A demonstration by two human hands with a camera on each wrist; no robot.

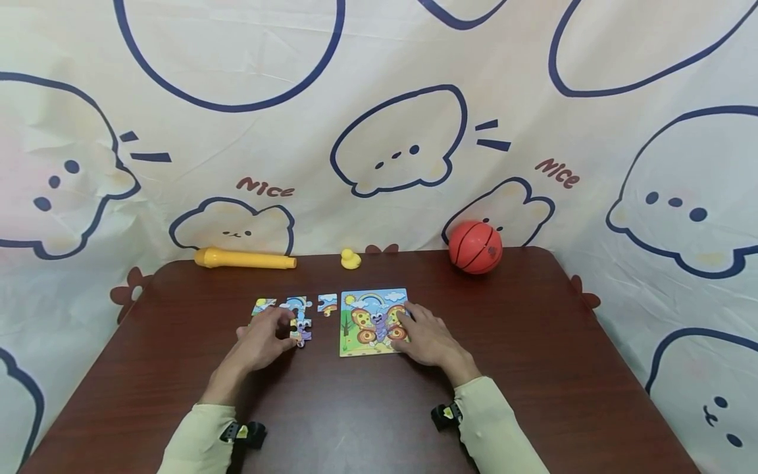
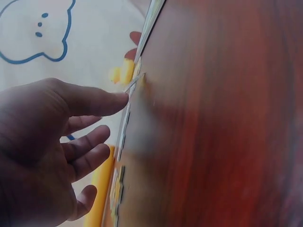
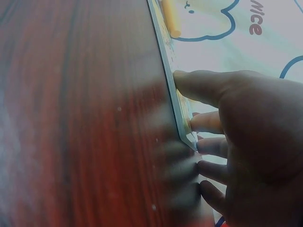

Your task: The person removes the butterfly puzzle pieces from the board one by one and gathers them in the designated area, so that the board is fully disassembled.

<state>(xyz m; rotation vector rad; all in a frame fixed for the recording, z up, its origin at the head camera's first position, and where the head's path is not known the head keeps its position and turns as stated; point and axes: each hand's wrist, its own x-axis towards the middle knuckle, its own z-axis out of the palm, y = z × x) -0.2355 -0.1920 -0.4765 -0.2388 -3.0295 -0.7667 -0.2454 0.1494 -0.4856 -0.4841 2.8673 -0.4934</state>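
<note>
Nearest, two pale-sleeved forearms come in over the dark wooden bench (image 1: 533,342), each with a small camera strapped at the wrist. The left hand (image 1: 260,342) lies with its fingers loosely spread, their tips at a loose puzzle piece (image 1: 301,329) that sits just right of them; whether they pinch it or only touch it the head view does not settle. The right hand (image 1: 429,339) rests flat, fingers straight, on the lower right part of the butterfly puzzle board (image 1: 370,322), which lies flat and directly left of that hand, its longer side running away from the person. The loose piece lies between the two hands, touching the left fingers and a short gap left of the board's edge, so the left hand is the nearer one to it, and the board lies rightward from it. The left wrist view shows the left fingers (image 2: 90,101) straight and apart, the forefinger tip against the thin edge of a piece, nothing curled round it; the head view cannot show that. The right wrist view shows the right hand's fingertips (image 3: 194,87) pressed on the board's edge (image 3: 176,101), a contact the head view only hints at. Farther out three more loose pieces (image 1: 296,304) lie in a row left of the board's far end. At the far edge lie a yellow torch (image 1: 245,259), a small yellow duck (image 1: 351,259) and an orange ball (image 1: 475,247), before a cartoon-printed cloth backdrop (image 1: 379,99).
</note>
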